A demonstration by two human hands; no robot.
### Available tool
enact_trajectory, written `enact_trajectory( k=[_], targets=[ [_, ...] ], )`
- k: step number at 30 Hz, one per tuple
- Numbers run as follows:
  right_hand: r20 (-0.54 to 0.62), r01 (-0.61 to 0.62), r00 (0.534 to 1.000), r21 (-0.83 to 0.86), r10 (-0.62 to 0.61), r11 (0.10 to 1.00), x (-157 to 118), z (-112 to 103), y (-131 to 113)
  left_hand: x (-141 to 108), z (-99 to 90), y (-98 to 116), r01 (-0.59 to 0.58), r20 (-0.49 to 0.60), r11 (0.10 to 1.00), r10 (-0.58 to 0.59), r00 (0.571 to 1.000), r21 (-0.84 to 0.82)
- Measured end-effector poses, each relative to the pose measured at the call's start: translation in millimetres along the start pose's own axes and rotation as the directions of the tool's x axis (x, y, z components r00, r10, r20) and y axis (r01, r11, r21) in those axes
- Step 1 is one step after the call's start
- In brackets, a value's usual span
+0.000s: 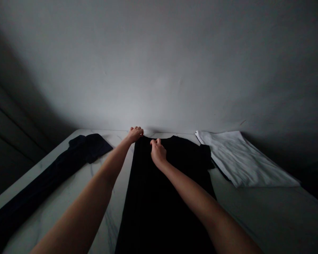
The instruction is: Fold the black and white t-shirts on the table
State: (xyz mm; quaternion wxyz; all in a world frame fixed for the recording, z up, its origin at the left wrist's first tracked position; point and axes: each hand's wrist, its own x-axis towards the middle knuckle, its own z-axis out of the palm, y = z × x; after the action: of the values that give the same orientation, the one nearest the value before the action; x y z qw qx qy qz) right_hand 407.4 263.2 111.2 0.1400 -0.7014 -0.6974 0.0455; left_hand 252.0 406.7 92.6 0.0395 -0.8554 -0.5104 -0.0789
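Observation:
A black short-sleeved shirt (172, 197) lies spread on the marble-patterned table, its neck end toward the wall and one sleeve out to the right. At its far left corner my left hand (136, 133) has its fingers curled on the cloth, gripping the edge. My right hand (158, 151) rests over the upper part of the shirt, a little nearer and to the right, fingers bent and closed on the dark fabric. The left side of the shirt runs in a straight edge below my left hand.
A dark navy garment (60, 169) lies lengthwise along the left of the table (53, 211). On the right is a folded light grey cloth (250, 158) with something dark under its left edge. A plain wall (159, 63) rises behind the table.

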Motion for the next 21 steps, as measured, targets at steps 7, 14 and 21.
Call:
enact_trajectory(
  k=[7, 14, 21],
  targets=[
    [-0.021, 0.041, 0.999, -0.116, -0.044, 0.992, -8.3, 9.7, 2.6, -8.3, 9.0, 8.9, 0.06, -0.04, 0.998, -0.061, 0.997, -0.01],
    [-0.026, -0.059, 0.998, -0.191, 0.055, 0.98, -3.2, 10.2, 2.6, -13.7, 11.6, 16.8, 0.129, -0.039, 0.991, -0.13, 0.991, -0.045],
    [0.011, 0.3, 0.954, -0.078, -0.3, 0.951, -15.1, 26.9, -9.9, -43.1, 24.2, 40.7, 0.075, -0.125, 0.99, -0.09, 0.988, -0.121]
  ],
)
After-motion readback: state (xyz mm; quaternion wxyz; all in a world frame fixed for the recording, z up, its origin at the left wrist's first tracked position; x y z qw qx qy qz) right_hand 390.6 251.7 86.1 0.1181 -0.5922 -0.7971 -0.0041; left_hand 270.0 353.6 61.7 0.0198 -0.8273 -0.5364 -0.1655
